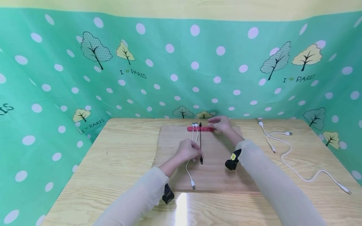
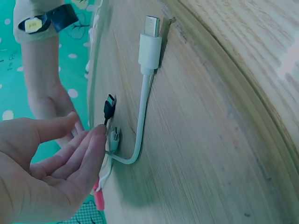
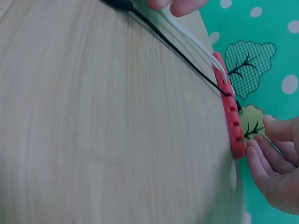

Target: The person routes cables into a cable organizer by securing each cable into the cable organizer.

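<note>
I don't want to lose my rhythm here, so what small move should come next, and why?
Probably move your right hand to a loose white cable off to the right: the black cable lies in a slot of the red holder, slots beyond it look free, and that hand seems to hold nothing.

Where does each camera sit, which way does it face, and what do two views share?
Head: worn on the head, facing forward and down at table and board; left grip, right grip and sleeves show.
Left wrist: worn there, facing across the board at a white connector; left grip in front, right arm behind.
Right wrist: worn there, facing the red holder; right grip at right, left fingertips at top.
Both wrist views share the black cable and red holder.
</note>
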`<action>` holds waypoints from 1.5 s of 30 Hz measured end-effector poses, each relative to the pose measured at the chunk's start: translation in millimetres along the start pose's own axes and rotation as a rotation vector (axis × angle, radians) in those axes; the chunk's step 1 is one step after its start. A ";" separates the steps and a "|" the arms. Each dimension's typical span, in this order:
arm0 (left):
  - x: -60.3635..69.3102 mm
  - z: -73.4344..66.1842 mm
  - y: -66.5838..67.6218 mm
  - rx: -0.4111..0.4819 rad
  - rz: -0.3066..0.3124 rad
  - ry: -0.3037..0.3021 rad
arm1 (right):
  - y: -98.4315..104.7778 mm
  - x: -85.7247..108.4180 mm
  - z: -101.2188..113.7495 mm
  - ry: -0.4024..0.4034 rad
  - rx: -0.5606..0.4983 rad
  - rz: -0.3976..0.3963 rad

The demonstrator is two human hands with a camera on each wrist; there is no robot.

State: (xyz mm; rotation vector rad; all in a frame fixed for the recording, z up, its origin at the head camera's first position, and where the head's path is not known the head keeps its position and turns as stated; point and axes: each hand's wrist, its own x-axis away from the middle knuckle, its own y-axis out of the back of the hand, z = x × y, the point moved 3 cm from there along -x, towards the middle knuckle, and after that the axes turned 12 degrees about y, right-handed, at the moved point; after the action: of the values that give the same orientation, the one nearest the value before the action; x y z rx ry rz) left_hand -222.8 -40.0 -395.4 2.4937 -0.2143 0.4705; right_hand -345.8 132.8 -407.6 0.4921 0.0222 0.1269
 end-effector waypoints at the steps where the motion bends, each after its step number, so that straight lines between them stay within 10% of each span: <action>1: -1.4 -0.3 0.0 0.007 0.006 0.002 | 2.1 0.7 -1.3 -0.008 -0.010 -0.006; 40: -21.3 -20.5 -25.7 0.084 0.068 0.039 | 135.4 50.5 -61.7 -0.101 -0.147 -0.136; 45: -22.6 -21.2 -29.3 0.070 0.075 0.040 | 152.0 54.6 -75.4 -0.083 -0.029 -0.135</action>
State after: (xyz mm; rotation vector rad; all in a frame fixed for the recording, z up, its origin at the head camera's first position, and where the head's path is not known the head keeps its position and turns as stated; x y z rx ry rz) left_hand -242.2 -2.8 -403.0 2.5487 -0.2811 0.5680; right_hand -313.2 308.0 -401.7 0.4647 -0.0276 -0.0255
